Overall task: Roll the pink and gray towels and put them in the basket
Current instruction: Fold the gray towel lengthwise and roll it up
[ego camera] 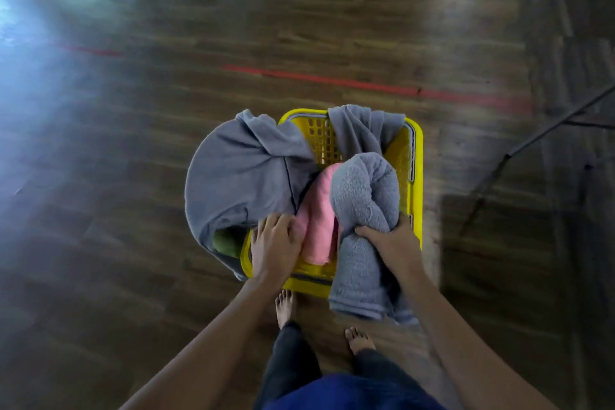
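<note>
Head view: right hand point(389, 243) grips gray towel point(362, 190), flat left hand point(274, 243) touches pink towel point(319, 213).

One yellow basket point(417, 156). One pink towel point(317, 216), rolled. Three gray pieces counted: one gray towel point(362, 196) in a thick roll, one left gray cloth point(239, 176) draped over the rim, one far gray cloth point(362, 130) draped likewise. Cannot tell whether the two draped pieces join out of sight. One green bundle point(226, 241). Two hands: left hand point(274, 243), right hand point(389, 240). Two bare feet: left foot point(286, 304), right foot point(359, 339). Two stretches of red tape: long strip point(319, 78), short strip point(90, 50).
</note>
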{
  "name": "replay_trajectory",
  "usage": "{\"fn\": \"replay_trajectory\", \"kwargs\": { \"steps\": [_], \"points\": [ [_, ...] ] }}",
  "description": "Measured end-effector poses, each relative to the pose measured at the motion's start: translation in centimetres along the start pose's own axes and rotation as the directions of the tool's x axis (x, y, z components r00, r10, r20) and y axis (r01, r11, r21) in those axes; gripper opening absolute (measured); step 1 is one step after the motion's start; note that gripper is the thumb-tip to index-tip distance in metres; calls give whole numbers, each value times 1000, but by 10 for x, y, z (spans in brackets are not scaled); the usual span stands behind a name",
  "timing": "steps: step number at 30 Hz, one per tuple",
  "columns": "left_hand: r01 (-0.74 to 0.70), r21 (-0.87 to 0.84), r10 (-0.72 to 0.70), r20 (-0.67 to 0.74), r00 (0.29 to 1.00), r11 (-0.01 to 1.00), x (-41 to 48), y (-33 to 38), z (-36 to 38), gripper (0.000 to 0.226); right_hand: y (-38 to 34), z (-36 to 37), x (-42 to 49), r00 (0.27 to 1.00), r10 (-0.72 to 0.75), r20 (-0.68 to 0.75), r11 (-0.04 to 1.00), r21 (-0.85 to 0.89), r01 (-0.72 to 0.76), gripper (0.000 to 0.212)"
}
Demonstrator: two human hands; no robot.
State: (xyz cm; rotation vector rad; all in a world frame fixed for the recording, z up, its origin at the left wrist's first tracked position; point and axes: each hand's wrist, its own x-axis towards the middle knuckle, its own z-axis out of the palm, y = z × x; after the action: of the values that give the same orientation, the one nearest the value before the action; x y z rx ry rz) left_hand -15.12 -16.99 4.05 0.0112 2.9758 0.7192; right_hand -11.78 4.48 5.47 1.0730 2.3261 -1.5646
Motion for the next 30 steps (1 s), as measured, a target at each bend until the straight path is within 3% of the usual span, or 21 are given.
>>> {"fn": "replay_trajectory", "kwargs": {
  "steps": [3,9,16,26,30],
  "points": [
    [-138,77,134,56,989,987,40,-24,5,45,-11,38,25,994,24,-106,1000,13,-23,71],
    [-368,274,326,189,926,889,97,-70,42,49,-7,123,93,970,113,-215,988,-83,-133,99],
    [-420,342,339,272,901,841,107,-105,77,46,65,183,126,950,157,-271,903,-350,-249,109],
    [-451,380,420,165,892,808,108,-113,86,35,104,211,163,919,241,-312,822,-438,-364,94],
    [-448,278,407,195,892,849,109,-112,81,36,97,199,152,929,300,-218,806,-463,-369,120]
  ]
}}
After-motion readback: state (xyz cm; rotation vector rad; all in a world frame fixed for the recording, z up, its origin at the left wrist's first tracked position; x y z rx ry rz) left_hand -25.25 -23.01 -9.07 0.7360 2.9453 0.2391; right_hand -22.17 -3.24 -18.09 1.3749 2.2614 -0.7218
